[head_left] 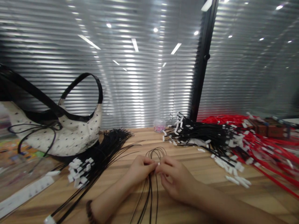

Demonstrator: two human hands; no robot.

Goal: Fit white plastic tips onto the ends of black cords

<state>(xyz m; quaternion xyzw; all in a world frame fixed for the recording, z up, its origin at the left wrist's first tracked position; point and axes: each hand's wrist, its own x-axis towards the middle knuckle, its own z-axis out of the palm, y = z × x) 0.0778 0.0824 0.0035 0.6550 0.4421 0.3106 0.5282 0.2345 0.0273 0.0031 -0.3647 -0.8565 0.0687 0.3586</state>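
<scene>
My left hand (141, 169) is closed in a pinch on thin black wires (150, 199). Its fingertips meet those of my right hand (174, 179), also pinched. A small white piece (158, 164), probably a connector, shows between the fingertips at the right hand's side. The wires arch in small loops just beyond the fingers, and their loose lengths run down the table toward me. The fingers cover the exact spot where the white piece and wires meet. Left of my left hand lies a thick bundle of black wires (102, 160) with white connectors (79, 171) at its near end.
A white dotted handbag (70, 137) with black straps stands at left. Black wires (203, 130) and red wires (275, 149) with white ends are piled at right, beside loose white pieces (238, 180). A small clear tub (159, 125) stands at the back. Blinds (135, 77) rise behind.
</scene>
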